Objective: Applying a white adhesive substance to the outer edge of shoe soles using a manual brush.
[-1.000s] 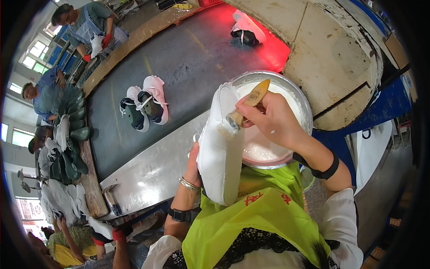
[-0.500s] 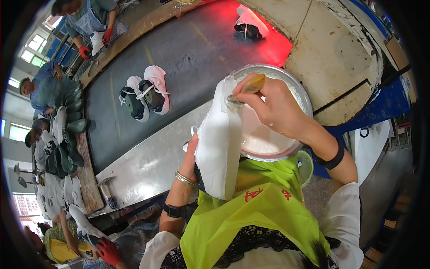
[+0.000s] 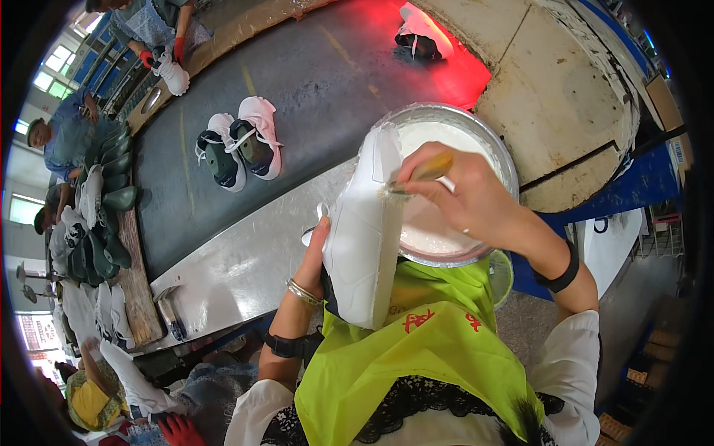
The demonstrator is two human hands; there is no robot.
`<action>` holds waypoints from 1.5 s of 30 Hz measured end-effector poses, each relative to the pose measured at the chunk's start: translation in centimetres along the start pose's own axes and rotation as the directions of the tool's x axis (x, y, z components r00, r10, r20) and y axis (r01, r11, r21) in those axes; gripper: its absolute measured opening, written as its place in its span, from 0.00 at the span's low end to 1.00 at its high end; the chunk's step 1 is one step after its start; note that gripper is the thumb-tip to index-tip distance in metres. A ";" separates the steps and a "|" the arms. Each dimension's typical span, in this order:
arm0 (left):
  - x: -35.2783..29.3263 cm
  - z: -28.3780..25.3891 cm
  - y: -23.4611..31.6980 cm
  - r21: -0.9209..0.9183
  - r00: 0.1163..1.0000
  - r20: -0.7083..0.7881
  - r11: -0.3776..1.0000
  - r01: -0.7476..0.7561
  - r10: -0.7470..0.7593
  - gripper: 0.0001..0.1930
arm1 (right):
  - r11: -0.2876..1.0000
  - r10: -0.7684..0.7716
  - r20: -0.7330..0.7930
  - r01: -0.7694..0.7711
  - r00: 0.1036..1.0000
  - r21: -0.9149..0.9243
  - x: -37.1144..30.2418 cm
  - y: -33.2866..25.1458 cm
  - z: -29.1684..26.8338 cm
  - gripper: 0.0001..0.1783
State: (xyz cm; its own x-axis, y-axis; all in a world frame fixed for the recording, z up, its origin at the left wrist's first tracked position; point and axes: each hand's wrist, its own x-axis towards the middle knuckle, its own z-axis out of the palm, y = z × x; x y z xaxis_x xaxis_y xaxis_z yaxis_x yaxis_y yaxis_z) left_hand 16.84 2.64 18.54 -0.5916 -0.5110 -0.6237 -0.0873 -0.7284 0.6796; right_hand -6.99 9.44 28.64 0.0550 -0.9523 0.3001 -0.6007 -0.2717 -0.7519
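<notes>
My left hand grips a white shoe, tilted on its side with its sole edge turned to the right. A black part shows at its lower left, and my left fingers are mostly hidden behind it. In my right hand is a small brush with a wooden handle. Its bristles touch the shoe's edge along the sole, below the toe end. Under my right hand stands a metal basin holding white, creamy liquid.
A dark conveyor belt carries a pair of white shoes, and another shoe lies in red light. A hammer-like tool rests on the metal ledge. Dark green lasts and co-workers line the left side.
My right hand has moved the brush a short way down the shoe's edge, toward me. At the far left, a co-worker's red-gloved hands have turned and shifted a white shoe.
</notes>
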 end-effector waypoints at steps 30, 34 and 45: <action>0.8 -2.9 1.0 -0.263 0.978 -0.119 0.944 -0.199 0.173 0.28 | 0.989 0.064 -0.413 -0.003 0.909 0.146 2.5 1.8 2.3 0.07; 0.4 -1.9 2.6 -0.167 0.977 -0.140 0.969 -0.183 0.160 0.27 | 0.859 -0.263 -0.165 0.153 0.950 -0.489 2.8 -0.2 2.0 0.31; -1.6 -0.1 1.6 -0.031 0.974 -0.105 0.978 -0.205 0.201 0.35 | 0.666 -0.141 0.175 0.224 0.974 -0.711 1.5 0.2 3.6 0.41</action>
State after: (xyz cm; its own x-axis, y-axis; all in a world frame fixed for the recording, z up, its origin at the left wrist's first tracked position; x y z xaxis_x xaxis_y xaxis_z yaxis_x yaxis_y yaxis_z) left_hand 17.70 2.29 20.57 -0.5097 -0.6917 -0.5116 0.0607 -0.6221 0.7806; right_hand -4.15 7.44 26.81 0.2779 -0.9140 0.2956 -0.9552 -0.2956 -0.0159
